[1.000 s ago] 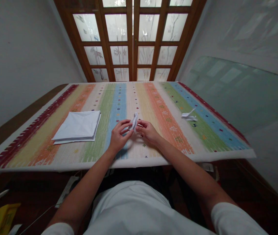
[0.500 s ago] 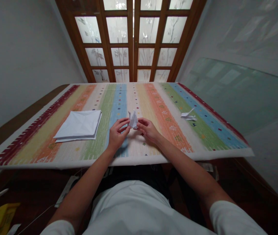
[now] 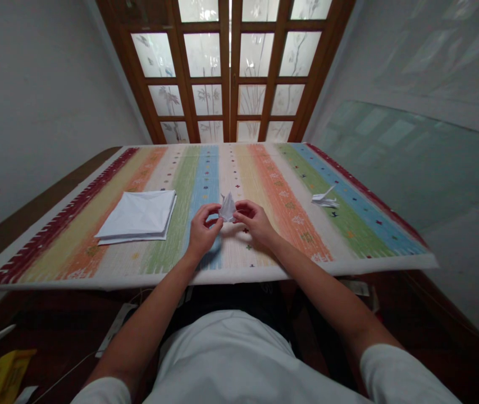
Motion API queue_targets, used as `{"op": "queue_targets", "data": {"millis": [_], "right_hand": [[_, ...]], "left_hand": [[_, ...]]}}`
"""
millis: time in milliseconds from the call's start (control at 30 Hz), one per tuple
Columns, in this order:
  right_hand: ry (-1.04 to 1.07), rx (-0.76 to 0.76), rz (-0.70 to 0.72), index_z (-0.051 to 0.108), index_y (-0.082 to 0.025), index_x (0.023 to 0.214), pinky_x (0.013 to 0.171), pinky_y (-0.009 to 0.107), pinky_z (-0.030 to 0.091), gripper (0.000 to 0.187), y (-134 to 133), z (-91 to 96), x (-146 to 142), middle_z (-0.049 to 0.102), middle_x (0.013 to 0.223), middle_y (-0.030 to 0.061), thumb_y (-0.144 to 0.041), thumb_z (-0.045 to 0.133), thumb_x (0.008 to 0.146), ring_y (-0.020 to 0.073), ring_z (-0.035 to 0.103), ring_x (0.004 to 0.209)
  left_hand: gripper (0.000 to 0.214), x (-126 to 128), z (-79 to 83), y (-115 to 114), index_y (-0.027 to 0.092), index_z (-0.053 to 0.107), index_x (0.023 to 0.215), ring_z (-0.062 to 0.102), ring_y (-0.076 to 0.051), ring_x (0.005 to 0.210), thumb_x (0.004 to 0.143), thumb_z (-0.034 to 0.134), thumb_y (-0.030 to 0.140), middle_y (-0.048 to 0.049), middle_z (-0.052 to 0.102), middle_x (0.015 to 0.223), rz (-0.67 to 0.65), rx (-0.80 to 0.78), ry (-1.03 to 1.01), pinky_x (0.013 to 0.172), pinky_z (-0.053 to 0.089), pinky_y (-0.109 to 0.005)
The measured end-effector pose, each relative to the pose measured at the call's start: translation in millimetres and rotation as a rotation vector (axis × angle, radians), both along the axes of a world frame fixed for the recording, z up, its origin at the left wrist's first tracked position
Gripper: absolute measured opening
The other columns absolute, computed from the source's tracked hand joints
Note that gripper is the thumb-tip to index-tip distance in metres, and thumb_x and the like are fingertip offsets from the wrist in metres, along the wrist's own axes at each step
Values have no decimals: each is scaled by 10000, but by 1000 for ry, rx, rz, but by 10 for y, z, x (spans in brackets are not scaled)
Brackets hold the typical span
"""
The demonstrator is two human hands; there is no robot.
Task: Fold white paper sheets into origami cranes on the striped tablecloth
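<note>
A small white folded paper crane (image 3: 227, 208) is held up between my two hands, just above the striped tablecloth (image 3: 247, 168). My left hand (image 3: 204, 227) pinches its left side between thumb and fingers. On the other side, the thumb and fingertips of my right hand (image 3: 254, 221) grip the paper's right edge. One pointed flap stands upright in the middle, and a thin tip shows at the upper left. The paper's far side is hidden from me.
To the left lies a stack of creased white paper sheets (image 3: 138, 216). Another folded paper crane (image 3: 325, 198) rests on the green stripe at the right. Beyond the table stand wooden doors with glass panes (image 3: 205, 53). A yellow object (image 3: 1, 376) is on the floor at lower left.
The paper crane has turned a little in my fingers, so its middle flap now faces me more squarely. Both hands still grip it in nearly the same place.
</note>
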State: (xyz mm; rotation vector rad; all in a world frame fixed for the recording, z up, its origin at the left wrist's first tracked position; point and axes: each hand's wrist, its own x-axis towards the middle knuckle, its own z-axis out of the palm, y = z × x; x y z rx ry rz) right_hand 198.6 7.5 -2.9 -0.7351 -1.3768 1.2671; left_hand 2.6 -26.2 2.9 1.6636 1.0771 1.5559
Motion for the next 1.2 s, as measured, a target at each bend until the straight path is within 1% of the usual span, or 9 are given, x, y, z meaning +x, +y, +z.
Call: {"op": "queue_targets", "data": {"millis": [133, 267, 367, 533, 667, 800, 933, 1067, 1200], "right_hand": [[7, -10, 24, 714, -265, 1138, 755, 320, 654, 510, -20, 35, -8, 787, 979, 26, -471, 977, 753, 187, 749, 831], [-35, -49, 52, 717, -258, 1230, 656, 283, 634, 539, -31, 49, -14, 815, 984, 34, -424, 950, 774, 198, 759, 828], [-56, -54, 57, 739, -253, 1199, 611, 270, 617, 499, -35, 59, -25, 821, 990, 42, -408, 943, 771, 208, 769, 832], [-50, -48, 27, 750, -258, 1129, 623, 308, 632, 489, -41, 92, -57, 815, 945, 48, -449, 966, 734, 214, 750, 787], [-36, -25, 16, 731, -261, 1084, 708, 328, 653, 485, -36, 83, -82, 779, 910, 24, -470, 975, 721, 196, 735, 789], [-39, -8, -19, 708, -261, 1059, 746, 320, 651, 468, -38, 57, -97, 738, 1058, 30, -451, 969, 721, 175, 714, 843], [-42, 3, -34, 678, -281, 1062, 727, 288, 641, 492, -52, 50, -104, 697, 1242, 30, -450, 983, 714, 163, 701, 893], [-41, 40, -9, 697, -278, 1045, 783, 318, 649, 421, -67, 41, -112, 727, 1186, 39, -539, 921, 802, 182, 715, 908], [-73, 89, 6, 754, -282, 1134, 874, 377, 652, 346, -103, 39, -122, 754, 1112, 56, -560, 799, 935, 195, 729, 891]], "left_hand": [[257, -10, -10, 18, 212, 771, 1124, 741, -222, 1111, 872, 734, 245, -93, 725, 1211, -10, -21, 4, 849, 670, -307], [330, -15, -43, 49, 226, 741, 1195, 736, -204, 1100, 868, 698, 214, -88, 726, 1207, -28, -18, -30, 872, 655, -299], [398, -17, -63, 55, 256, 682, 1242, 738, -186, 1082, 851, 708, 187, -60, 725, 1167, -15, -11, -78, 868, 641, -279], [93, -27, -35, 14, 224, 704, 980, 731, -218, 1132, 887, 703, 219, -79, 732, 1182, 8, -12, -24, 780, 631, -259], [147, -43, 8, -28, 227, 792, 1036, 725, -232, 1185, 924, 697, 223, -100, 744, 1225, 25, 10, 41, 780, 652, -263], [180, -55, -10, -26, 229, 818, 1100, 737, -238, 1212, 973, 694, 261, -114, 746, 1287, 11, 15, 78, 847, 687, -316], [267, -44, -56, -1, 225, 811, 1208, 713, -276, 1321, 1026, 719, 396, -148, 722, 1416, -51, 49, 139, 1029, 673, -441], [384, -26, -63, 1, 227, 794, 1255, 709, -303, 1317, 978, 802, 493, -164, 703, 1442, -81, 43, 171, 968, 696, -443], [345, -24, -45, -11, 226, 795, 1205, 735, -281, 1249, 957, 824, 465, -141, 725, 1369, -48, 24, 143, 903, 713, -401]]}}
